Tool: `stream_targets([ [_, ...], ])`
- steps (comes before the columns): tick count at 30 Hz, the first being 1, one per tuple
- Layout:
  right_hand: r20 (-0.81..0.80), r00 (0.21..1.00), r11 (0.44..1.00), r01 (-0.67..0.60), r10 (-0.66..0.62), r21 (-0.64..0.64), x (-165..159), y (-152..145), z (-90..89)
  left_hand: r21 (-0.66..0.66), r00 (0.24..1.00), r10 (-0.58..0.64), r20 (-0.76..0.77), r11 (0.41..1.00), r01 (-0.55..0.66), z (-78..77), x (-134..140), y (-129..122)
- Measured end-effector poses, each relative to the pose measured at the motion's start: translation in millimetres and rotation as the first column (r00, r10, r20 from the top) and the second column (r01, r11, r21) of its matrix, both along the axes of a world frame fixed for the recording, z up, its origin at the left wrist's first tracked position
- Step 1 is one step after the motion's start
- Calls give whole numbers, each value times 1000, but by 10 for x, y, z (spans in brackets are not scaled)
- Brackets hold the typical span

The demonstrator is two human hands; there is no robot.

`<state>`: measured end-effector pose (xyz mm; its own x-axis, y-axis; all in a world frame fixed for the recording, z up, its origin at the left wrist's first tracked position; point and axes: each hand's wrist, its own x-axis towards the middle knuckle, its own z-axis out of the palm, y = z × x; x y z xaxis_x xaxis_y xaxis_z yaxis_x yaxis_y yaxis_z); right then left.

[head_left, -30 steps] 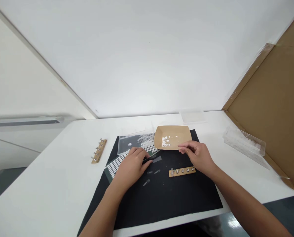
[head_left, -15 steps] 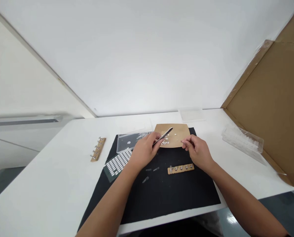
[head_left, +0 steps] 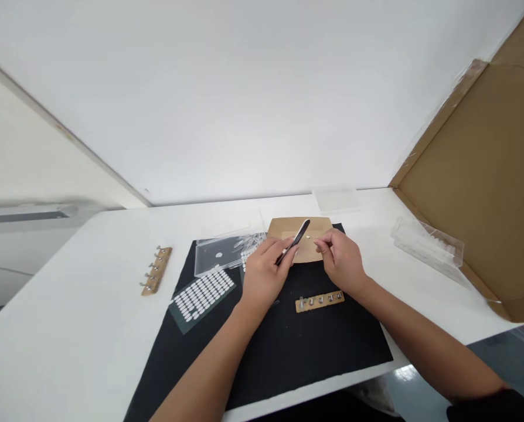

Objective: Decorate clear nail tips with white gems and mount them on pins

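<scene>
My left hand (head_left: 265, 265) is closed around a slim black nail file with a white edge (head_left: 301, 231). The file slants up and right over a brown card (head_left: 279, 226), where small whitish bits (head_left: 308, 237) lie. Just right of the file, my right hand (head_left: 342, 261) is pinched at the card's right side; whatever its fingertips hold is too small to make out. Below the hands, a wooden strip with metal pegs (head_left: 320, 301) rests on the black mat (head_left: 323, 357), with a clear nail tip (head_left: 301, 303) upright at its left end.
Left of my hands lie a sheet of white oval stickers (head_left: 203, 298) and a clear plastic case (head_left: 207, 259). Another pegged strip (head_left: 157, 271) sits on the white table (head_left: 81, 305). A clear box (head_left: 429, 246) and a large cardboard panel (head_left: 477, 187) stand at right.
The view has shifted slightly. My left hand has come closer to my right, and the file is tilted more upright. My left arm now covers most of the loose clear pieces on the mat.
</scene>
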<state>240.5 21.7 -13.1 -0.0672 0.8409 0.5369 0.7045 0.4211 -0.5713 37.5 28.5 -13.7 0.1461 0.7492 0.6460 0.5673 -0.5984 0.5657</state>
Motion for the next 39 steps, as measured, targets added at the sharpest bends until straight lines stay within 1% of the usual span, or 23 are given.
stream_targets([
  [3,130,991,996,-25,13,86,-26,174,5,-116,995,-15,95,993,26,-39,10,-27],
  [5,176,984,991,-59,37,122,-48,284,2,-163,991,-2,137,986,25,-48,16,-49],
  [8,193,974,982,-144,118,125,-78,409,-20,-204,989,-3,148,978,33,-47,14,-72],
  [11,213,955,967,-232,206,104,-81,487,-46,-214,990,-23,138,975,52,-53,4,-86],
  [14,239,945,964,-250,224,87,-74,523,-46,-197,992,-13,126,980,38,-64,0,-99],
  [17,299,936,974,-213,183,71,-94,508,-14,-171,995,10,98,985,7,-60,-3,-109],
  [19,353,920,977,-205,172,58,-123,478,13,-152,997,18,71,988,-7,-49,-6,-111],
  [22,409,892,973,-229,192,42,-165,446,42,-113,999,27,45,993,-22,-36,-4,-111],
  [23,413,893,974,-220,180,51,-173,444,46,-100,999,26,41,995,-22,-34,-1,-111],
  [26,380,923,987,-112,62,113,-186,456,52,-74,999,15,33,997,-13,-28,16,-114],
  [27,378,925,988,-94,41,125,-190,458,55,-74,999,18,28,997,-15,-26,22,-115],
  [28,390,920,986,-103,45,128,-195,457,60,-75,1000,21,21,997,-20,-23,27,-115],
  [31,470,874,973,-201,127,111,-213,432,96,-58,1000,29,-9,998,-29,-15,32,-112],
  [35,482,875,981,-126,42,144,-218,415,165,-17,998,45,-37,999,-46,-17,31,-113],
  [36,496,866,979,-147,59,139,-213,417,176,-14,998,51,-44,999,-52,-21,30,-116],
  [38,532,836,965,-234,137,120,-205,423,188,-5,997,57,-53,998,-58,-26,26,-123],
  [39,535,832,960,-252,150,123,-204,425,190,4,997,56,-55,998,-56,-25,23,-125],
])
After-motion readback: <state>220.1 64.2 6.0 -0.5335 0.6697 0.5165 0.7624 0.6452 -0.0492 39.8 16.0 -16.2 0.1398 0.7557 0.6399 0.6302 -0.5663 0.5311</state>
